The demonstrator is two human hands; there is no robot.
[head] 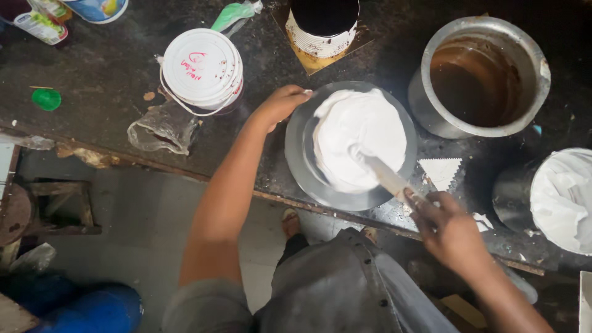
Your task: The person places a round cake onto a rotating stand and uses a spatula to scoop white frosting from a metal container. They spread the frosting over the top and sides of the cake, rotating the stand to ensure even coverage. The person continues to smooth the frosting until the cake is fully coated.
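While right hand (447, 228) grips spatula (385, 176) on cake (357, 139) — left hand (280, 105) clasps turntable (296, 148) rim — steel pot (478, 77) close by.

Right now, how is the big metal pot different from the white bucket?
The pot is bare grey metal; the bucket is white plastic. The pot stands open, with brown mix showing inside; the bucket is shut under a lid with red marks. The pot sits right of the cake; the bucket sits left, past the left hand. Both are round and stand upright on the dark counter.

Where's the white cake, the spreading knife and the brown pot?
white cake (357, 132), head view, its creamy top.
spreading knife (383, 174), head view, middle of blade.
brown pot (475, 77), head view, brown liquid inside.
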